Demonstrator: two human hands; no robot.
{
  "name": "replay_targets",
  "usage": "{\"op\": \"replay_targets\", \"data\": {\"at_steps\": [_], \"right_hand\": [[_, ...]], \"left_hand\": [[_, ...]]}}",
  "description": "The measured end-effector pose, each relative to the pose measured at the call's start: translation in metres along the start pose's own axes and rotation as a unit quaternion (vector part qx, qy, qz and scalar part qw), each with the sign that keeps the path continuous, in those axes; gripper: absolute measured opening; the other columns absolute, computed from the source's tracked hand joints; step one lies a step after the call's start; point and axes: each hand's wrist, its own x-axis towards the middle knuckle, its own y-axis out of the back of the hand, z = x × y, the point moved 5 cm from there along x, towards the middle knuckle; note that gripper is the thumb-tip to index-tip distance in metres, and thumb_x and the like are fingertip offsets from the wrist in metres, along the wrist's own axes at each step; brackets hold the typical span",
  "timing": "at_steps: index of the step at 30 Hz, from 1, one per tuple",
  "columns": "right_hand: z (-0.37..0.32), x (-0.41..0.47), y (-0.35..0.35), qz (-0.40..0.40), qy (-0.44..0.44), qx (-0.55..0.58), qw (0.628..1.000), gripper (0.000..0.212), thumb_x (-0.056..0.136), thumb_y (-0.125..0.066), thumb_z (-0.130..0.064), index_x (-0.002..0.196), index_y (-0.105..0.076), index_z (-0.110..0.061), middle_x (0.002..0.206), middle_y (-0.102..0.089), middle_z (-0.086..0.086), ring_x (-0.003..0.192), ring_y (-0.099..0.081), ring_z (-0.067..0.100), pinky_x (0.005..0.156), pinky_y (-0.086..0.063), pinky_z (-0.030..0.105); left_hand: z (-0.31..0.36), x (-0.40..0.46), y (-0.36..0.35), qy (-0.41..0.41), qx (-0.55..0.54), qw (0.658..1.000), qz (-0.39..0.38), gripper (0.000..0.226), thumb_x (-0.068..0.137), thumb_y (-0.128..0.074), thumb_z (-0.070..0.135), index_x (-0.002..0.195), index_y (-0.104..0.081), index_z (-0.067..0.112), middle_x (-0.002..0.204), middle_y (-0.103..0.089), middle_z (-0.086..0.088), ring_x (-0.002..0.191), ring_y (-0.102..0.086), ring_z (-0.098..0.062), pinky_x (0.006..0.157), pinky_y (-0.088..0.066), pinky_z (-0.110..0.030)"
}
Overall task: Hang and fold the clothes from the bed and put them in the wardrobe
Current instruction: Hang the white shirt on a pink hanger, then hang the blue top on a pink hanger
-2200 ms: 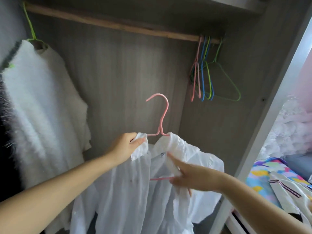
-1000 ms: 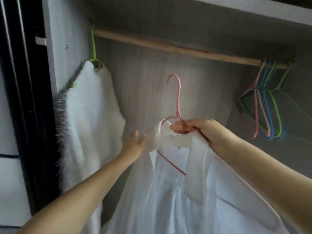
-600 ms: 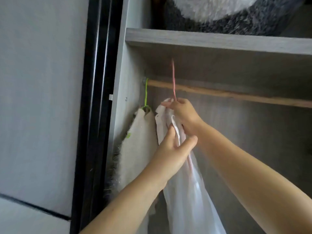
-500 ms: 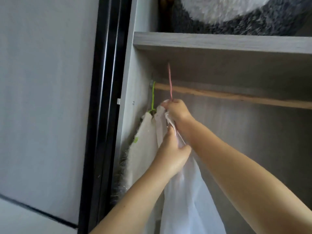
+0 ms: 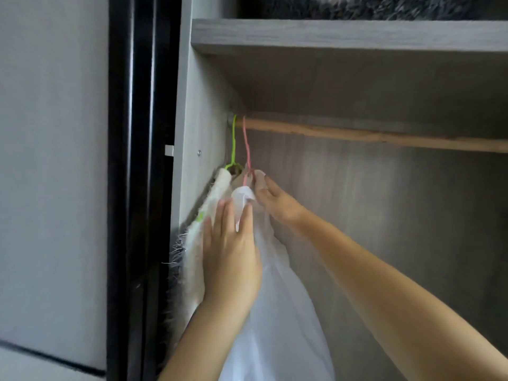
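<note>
A white shirt (image 5: 280, 312) hangs on a pink hanger (image 5: 246, 149), whose hook sits over the wooden rail (image 5: 371, 136) at the wardrobe's far left. My left hand (image 5: 232, 251) lies flat with fingers apart against the shirt's near shoulder, thumb on the fabric. My right hand (image 5: 277, 200) touches the shirt's collar just under the pink hook, fingers loosely spread. Left of it, a fuzzy white sweater (image 5: 202, 229) hangs on a green hanger (image 5: 233, 144), pressed against the side wall.
A grey shelf (image 5: 343, 37) runs above the rail with a dark and white fluffy item (image 5: 371, 5) on it. The wardrobe's side panel (image 5: 189, 133) and a black door frame (image 5: 137, 188) stand at left. The rail extends bare to the right.
The pink hook has come down onto the rail beside the green hanger. My right hand has loosened from the hanger neck, and my left hand has flattened on the shirt.
</note>
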Motion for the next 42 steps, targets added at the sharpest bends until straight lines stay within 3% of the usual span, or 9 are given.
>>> {"op": "replay_targets", "data": {"at_steps": [2,4,6,10,14,19,26,38,42], "right_hand": [[0.024,-0.032,0.026,0.045,-0.019,-0.060,0.997,0.048,0.103,-0.040,-0.026,0.148,-0.030,-0.015,0.140,-0.044,0.001,0.134,-0.041,0.021,0.092,-0.028,0.011],[0.046,-0.073,0.052,0.077,-0.045,-0.105,0.991,0.046,0.102,-0.041,-0.021,0.146,-0.032,-0.013,0.143,-0.047,0.008,0.130,-0.046,0.024,0.094,-0.033,0.019],[0.067,-0.122,0.082,0.099,-0.072,-0.123,0.985,0.045,0.101,-0.042,-0.016,0.145,-0.034,-0.013,0.142,-0.047,0.009,0.129,-0.047,0.023,0.091,-0.035,0.019],[0.111,-0.239,0.146,0.164,-0.175,-0.176,0.955,0.045,0.099,-0.041,-0.013,0.144,-0.037,-0.013,0.140,-0.049,0.009,0.126,-0.049,0.022,0.092,-0.035,0.019],[0.142,-0.375,0.197,0.218,-0.285,-0.223,0.906,0.046,0.094,-0.042,-0.004,0.139,-0.044,-0.011,0.131,-0.056,0.012,0.117,-0.055,0.026,0.096,-0.037,0.024],[0.180,-0.569,0.204,0.190,-0.451,-0.292,0.822,0.040,0.091,-0.043,-0.008,0.132,-0.048,-0.008,0.120,-0.056,0.018,0.113,-0.054,0.034,0.093,-0.043,0.034],[0.154,-0.824,0.109,0.216,-0.682,-0.195,0.670,0.044,0.095,-0.043,-0.015,0.138,-0.044,-0.015,0.134,-0.052,0.012,0.123,-0.050,0.028,0.100,-0.040,0.032],[-0.034,-0.986,-0.130,0.461,-0.819,-0.050,0.337,0.043,0.094,-0.038,-0.010,0.137,-0.045,-0.011,0.128,-0.057,0.014,0.118,-0.051,0.029,0.092,-0.038,0.029],[-0.100,-0.995,-0.210,0.526,-0.818,-0.018,0.233,0.044,0.095,-0.037,-0.012,0.138,-0.045,-0.012,0.132,-0.055,0.014,0.119,-0.051,0.030,0.095,-0.039,0.032]], "left_hand": [[0.024,-0.007,0.009,-0.027,-0.016,0.999,0.028,0.053,0.087,-0.055,0.006,0.139,-0.047,0.015,0.154,-0.030,-0.012,0.146,-0.019,-0.024,0.117,-0.009,-0.049],[0.054,-0.014,0.014,-0.076,-0.076,0.992,0.066,0.038,0.082,-0.063,0.004,0.119,-0.064,0.011,0.140,-0.048,-0.015,0.135,-0.040,-0.031,0.111,-0.026,-0.059],[0.083,-0.023,0.006,-0.096,-0.167,0.980,0.047,0.029,0.083,-0.062,0.005,0.111,-0.067,0.012,0.132,-0.055,-0.012,0.126,-0.048,-0.031,0.105,-0.033,-0.053],[0.150,-0.060,-0.055,-0.131,-0.240,0.951,-0.142,0.026,0.091,-0.053,0.011,0.114,-0.064,0.016,0.122,-0.057,-0.001,0.117,-0.049,-0.022,0.101,-0.034,-0.034],[0.225,-0.148,-0.119,-0.186,-0.244,0.898,-0.315,0.026,0.094,-0.049,0.017,0.116,-0.062,0.020,0.119,-0.059,0.001,0.106,-0.055,-0.020,0.077,-0.034,-0.024],[0.293,-0.303,-0.160,-0.258,-0.248,0.786,-0.505,0.028,0.092,-0.047,0.017,0.114,-0.063,0.019,0.112,-0.063,-0.002,0.102,-0.059,-0.023,0.084,-0.047,-0.031],[0.317,-0.512,-0.150,-0.371,-0.181,0.602,-0.683,0.043,0.091,-0.041,0.015,0.133,-0.048,0.020,0.121,-0.061,-0.008,0.105,-0.057,-0.029,0.088,-0.048,-0.035],[0.290,-0.719,0.008,-0.659,-0.198,0.277,-0.670,0.042,0.092,-0.043,0.018,0.134,-0.048,0.020,0.122,-0.061,-0.007,0.111,-0.057,-0.025,0.092,-0.046,-0.032],[0.255,-0.755,0.079,-0.732,-0.193,0.170,-0.631,0.041,0.092,-0.039,0.017,0.131,-0.051,0.023,0.122,-0.059,-0.007,0.091,-0.057,-0.022,0.080,-0.046,-0.027]]}}
